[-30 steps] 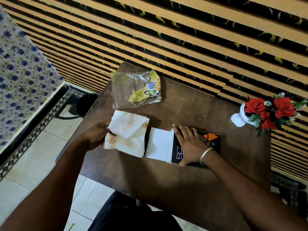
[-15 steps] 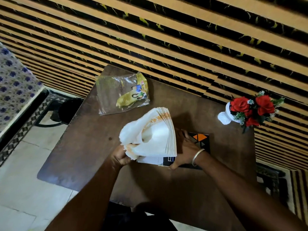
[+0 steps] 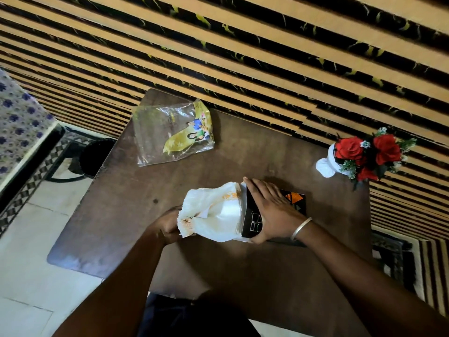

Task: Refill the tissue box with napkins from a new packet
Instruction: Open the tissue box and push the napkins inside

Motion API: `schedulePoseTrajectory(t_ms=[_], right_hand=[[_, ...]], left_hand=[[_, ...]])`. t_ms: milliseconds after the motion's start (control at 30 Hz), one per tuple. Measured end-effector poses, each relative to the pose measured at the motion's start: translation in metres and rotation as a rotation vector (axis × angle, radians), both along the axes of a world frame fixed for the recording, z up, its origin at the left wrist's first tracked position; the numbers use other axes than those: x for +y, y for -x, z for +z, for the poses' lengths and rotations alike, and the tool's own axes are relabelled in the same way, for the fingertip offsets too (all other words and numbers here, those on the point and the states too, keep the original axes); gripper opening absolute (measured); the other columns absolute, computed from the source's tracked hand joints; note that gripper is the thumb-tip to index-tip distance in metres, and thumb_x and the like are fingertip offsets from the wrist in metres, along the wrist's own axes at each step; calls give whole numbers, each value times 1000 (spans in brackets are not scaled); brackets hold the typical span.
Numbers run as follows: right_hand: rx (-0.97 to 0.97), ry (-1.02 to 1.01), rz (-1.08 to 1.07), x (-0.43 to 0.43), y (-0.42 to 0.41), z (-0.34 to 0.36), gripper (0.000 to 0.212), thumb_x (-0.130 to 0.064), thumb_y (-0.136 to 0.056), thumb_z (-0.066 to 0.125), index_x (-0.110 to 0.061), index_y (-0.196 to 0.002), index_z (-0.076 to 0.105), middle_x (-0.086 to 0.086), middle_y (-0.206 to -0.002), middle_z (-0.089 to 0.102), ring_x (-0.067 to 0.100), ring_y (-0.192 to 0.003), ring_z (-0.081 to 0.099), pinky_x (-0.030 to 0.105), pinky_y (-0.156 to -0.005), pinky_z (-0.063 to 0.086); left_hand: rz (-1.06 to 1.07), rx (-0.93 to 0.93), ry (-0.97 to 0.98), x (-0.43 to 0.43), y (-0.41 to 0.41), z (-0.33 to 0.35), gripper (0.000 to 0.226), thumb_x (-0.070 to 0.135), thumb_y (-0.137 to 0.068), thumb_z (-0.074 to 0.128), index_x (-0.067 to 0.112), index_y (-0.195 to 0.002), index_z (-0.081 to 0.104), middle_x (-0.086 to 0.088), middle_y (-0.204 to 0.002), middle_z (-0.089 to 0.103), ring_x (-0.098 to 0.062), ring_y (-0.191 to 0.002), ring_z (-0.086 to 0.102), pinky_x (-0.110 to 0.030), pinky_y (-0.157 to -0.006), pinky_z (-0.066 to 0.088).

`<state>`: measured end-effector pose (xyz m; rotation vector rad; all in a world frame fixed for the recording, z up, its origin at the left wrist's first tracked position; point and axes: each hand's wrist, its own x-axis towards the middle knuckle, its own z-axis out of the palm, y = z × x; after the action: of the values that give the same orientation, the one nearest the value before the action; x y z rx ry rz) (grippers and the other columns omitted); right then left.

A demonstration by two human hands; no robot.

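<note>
A black tissue box (image 3: 295, 203) with orange triangles lies on its side on the brown table (image 3: 145, 215), its open end facing left. My right hand (image 3: 272, 207) presses down on the box's top and grips its near edge. A bent stack of white napkins (image 3: 213, 210) with orange print sticks into the open end. My left hand (image 3: 167, 224) holds the stack's left end. The clear plastic packet (image 3: 170, 135) with a yellow label lies flat at the table's far left.
A white vase of red roses (image 3: 359, 154) stands at the table's far right. A striped wall runs behind the table. A black bin (image 3: 94, 156) sits on the tiled floor to the left, beside a blue-flowered cloth (image 3: 19, 122).
My left hand lifted the napkin stack off the table, carried it right and brought its end into the box's open end. My right hand stayed on the box.
</note>
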<state>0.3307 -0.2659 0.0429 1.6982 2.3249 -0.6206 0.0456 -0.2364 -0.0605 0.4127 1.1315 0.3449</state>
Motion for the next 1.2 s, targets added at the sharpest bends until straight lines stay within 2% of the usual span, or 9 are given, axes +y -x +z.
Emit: schedulePoseTrajectory(t_ms=[133, 267, 367, 567, 700, 833, 967, 1067, 1200], right_hand=[[17, -6, -7, -4, -1, 1, 147, -79, -49, 71, -21, -156, -11, 2, -161, 12, 22, -151, 12, 45, -125, 10], [13, -12, 14, -6, 2, 0, 147, -79, -50, 71, -21, -156, -13, 2, -161, 10, 22, -151, 9, 40, -125, 1], [4, 0, 24, -7, 5, -2, 146, -77, -51, 71, -20, -156, -13, 3, -163, 7, 22, -152, 5, 40, -125, -3], [-27, 43, 12, -3, 5, -7, 147, -76, -50, 71, -20, -156, -15, 5, -164, 4, 25, -153, 4, 46, -126, 0], [-40, 54, 15, -3, 8, -11, 148, -76, -50, 72, -20, -156, -15, 5, -164, 3, 25, -153, 3, 47, -125, 0], [-56, 77, -3, -2, 11, -18, 149, -75, -48, 72, -21, -155, -17, 7, -165, -2, 27, -154, -1, 50, -125, 1], [-61, 92, -10, -1, 16, -24, 150, -72, -45, 73, -23, -155, -17, 9, -164, 3, 29, -154, 2, 51, -124, 2], [-53, 87, 8, -2, 19, -24, 150, -72, -46, 74, -23, -155, -17, 8, -164, 3, 29, -153, 1, 51, -124, 1], [-43, 94, -4, -1, 17, -25, 150, -73, -46, 74, -25, -154, -18, 8, -165, 1, 28, -154, -3, 51, -124, -1]], left_hand=[[-128, -71, -141, 6, -5, 19, 21, -14, -67, 63, 5, -73, 73, -11, -63, 70, -18, -48, 68, -25, -43, 53], [-152, -62, -109, 18, -10, 12, 32, -20, -88, 46, 2, -83, 69, -17, -66, 71, -26, -50, 68, -31, -45, 54], [-131, 27, -126, 20, -25, 11, 26, -3, -100, 42, 11, -91, 62, -7, -78, 70, -11, -54, 72, -27, -52, 59], [-113, -50, -110, 10, -48, 10, 21, -2, -96, 52, 3, -103, 71, -14, -94, 77, -23, -78, 75, -36, -71, 60], [-158, -59, -93, 8, -58, 7, 35, -8, -85, 62, 4, -117, 68, -28, -115, 69, -46, -104, 68, -54, -84, 57], [-234, -2, -156, 5, -75, 9, 37, -7, -80, 64, 10, -112, 70, -26, -115, 69, -47, -107, 66, -63, -86, 56], [-380, 44, -360, -6, -100, 9, 35, -4, -89, 54, 16, -116, 66, -14, -115, 72, -30, -103, 71, -47, -93, 57], [-467, 35, -442, -11, -116, 13, 34, 3, -96, 58, 11, -129, 54, -6, -115, 66, -13, -97, 65, -20, -86, 56], [-520, 66, -531, -9, -122, 7, 46, 17, -96, 60, 12, -139, 46, -1, -132, 57, -19, -117, 58, -25, -99, 50]])
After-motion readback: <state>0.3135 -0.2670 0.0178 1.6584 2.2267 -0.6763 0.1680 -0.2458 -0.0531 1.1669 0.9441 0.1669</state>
